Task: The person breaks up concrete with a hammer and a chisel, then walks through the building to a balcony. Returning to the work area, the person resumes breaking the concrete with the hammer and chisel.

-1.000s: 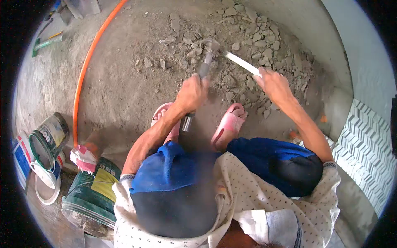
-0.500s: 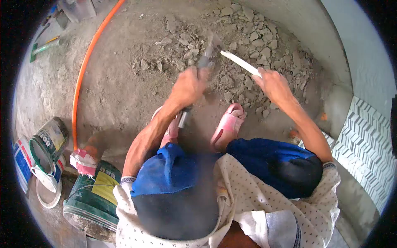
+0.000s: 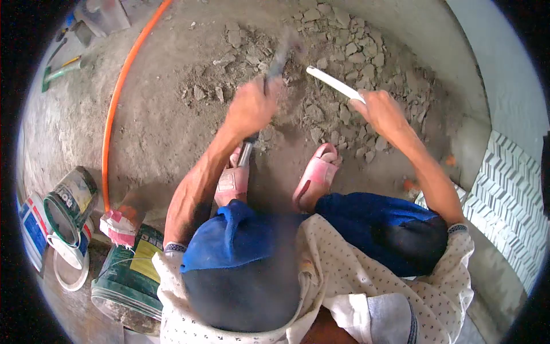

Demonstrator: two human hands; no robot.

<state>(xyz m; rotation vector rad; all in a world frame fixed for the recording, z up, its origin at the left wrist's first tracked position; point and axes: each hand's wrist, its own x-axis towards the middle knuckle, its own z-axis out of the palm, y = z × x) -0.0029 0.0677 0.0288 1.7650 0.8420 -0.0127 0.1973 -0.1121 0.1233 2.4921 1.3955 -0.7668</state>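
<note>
My left hand [image 3: 251,108] is closed round the handle of a tool [image 3: 278,62], whose far end is smeared by motion over the rubble. The tool's metallic lower end [image 3: 245,153] sticks out below the fist, above my pink sandal [image 3: 232,182]. My right hand [image 3: 382,113] grips a white stick [image 3: 335,83], which points up and left towards the tool. Broken grey rubble [image 3: 358,57] lies on the dusty floor beneath and beyond both hands.
An orange hose [image 3: 119,86] runs down the left to a pink and white bundle [image 3: 118,228]. Buckets [image 3: 129,275] stand at the lower left. A green-handled tool [image 3: 63,70] lies at the upper left. Patterned tiles [image 3: 507,200] and a wall [image 3: 424,34] border the right.
My left hand has moved slightly left with the blurred tool, whose far end is higher and further left. My right hand and the white stick have barely moved.
</note>
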